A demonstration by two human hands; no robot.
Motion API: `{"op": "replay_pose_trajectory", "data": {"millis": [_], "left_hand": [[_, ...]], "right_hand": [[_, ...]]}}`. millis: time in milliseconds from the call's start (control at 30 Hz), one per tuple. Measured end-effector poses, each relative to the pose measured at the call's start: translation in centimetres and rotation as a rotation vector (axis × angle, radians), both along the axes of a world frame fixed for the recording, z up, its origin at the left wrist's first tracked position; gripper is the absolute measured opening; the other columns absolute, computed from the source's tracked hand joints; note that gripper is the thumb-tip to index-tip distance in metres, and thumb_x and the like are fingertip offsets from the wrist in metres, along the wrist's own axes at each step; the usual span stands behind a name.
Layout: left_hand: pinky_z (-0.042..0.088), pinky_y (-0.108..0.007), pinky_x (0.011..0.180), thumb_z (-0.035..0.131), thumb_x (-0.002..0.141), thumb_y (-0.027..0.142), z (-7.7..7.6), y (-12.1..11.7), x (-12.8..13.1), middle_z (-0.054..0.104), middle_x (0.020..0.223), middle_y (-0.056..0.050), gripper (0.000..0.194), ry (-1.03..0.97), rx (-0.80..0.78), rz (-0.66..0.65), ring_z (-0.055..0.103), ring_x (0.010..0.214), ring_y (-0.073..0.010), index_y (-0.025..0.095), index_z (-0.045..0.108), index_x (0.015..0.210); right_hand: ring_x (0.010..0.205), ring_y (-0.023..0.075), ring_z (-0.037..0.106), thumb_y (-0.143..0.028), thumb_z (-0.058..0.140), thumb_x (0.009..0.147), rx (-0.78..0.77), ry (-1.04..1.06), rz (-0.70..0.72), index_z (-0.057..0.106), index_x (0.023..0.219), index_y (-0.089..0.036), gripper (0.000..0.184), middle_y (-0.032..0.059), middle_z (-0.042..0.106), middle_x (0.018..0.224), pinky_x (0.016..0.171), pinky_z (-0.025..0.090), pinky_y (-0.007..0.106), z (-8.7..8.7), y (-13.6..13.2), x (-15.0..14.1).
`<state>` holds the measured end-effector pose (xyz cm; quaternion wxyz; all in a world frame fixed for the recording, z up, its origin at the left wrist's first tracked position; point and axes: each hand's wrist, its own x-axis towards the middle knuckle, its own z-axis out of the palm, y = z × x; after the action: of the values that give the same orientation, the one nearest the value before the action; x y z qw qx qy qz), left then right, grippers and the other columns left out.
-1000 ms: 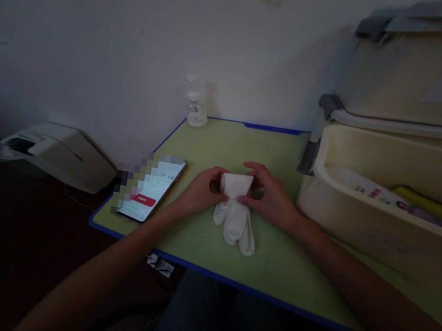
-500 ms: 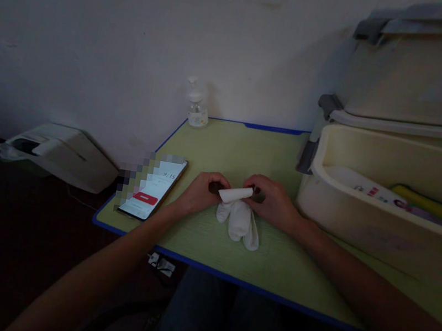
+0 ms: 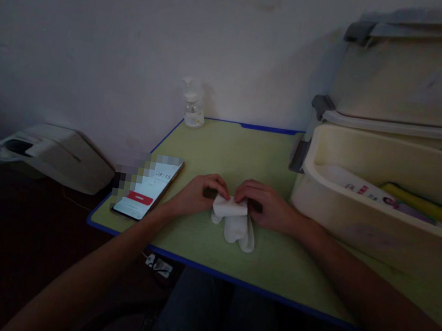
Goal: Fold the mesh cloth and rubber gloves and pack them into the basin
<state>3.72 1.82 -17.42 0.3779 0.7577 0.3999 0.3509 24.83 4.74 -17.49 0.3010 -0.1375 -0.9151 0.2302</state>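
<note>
Between my two hands is a bundle of white socks (image 3: 235,227), its rounded ends lying on the table toward me. My left hand (image 3: 205,193) pinches the left side of the folded upper edge, thumb and fingertips together. On the opposite side, my right hand (image 3: 262,203) grips that same edge, its fingers curled inward. The two hands are close together, with the fold of white cloth spanning the short gap. Some fingertips are hidden by the cloth, and dim light blurs its details.
A lit phone (image 3: 150,188) lies on the green table (image 3: 223,152) at left. A pump bottle (image 3: 193,109) stands by the wall. The cream storage box (image 3: 337,200), lid raised, holds packets at right. A white bin (image 3: 59,154) lies beyond the table's left edge.
The upper edge of the socks, a raised roll before, now lies flatter and folded down toward me. My fingertips have come closer together over it. The view has shifted slightly.
</note>
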Motion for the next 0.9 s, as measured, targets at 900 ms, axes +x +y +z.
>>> {"op": "replay_pose_trajectory", "data": {"millis": [900], "left_hand": [[0.039, -0.046, 0.094, 0.061, 0.078, 0.032, -0.1, -1.8, 0.2, 0.055, 0.116, -0.011, 0.028, 0.368, 0.486, -0.174, 0.048, 0.112, -0.0248, 0.021, 0.063, 0.104]], "right_hand": [[0.06, 0.0115, 0.048, -0.007, 0.046, 0.075, -0.035, -0.403, -0.483, 0.049, 0.081, -0.015, 0.01, 0.0034, 0.054, 0.072, 0.053, 0.035, 0.022, 2.7, -2.6, 0.5]]}}
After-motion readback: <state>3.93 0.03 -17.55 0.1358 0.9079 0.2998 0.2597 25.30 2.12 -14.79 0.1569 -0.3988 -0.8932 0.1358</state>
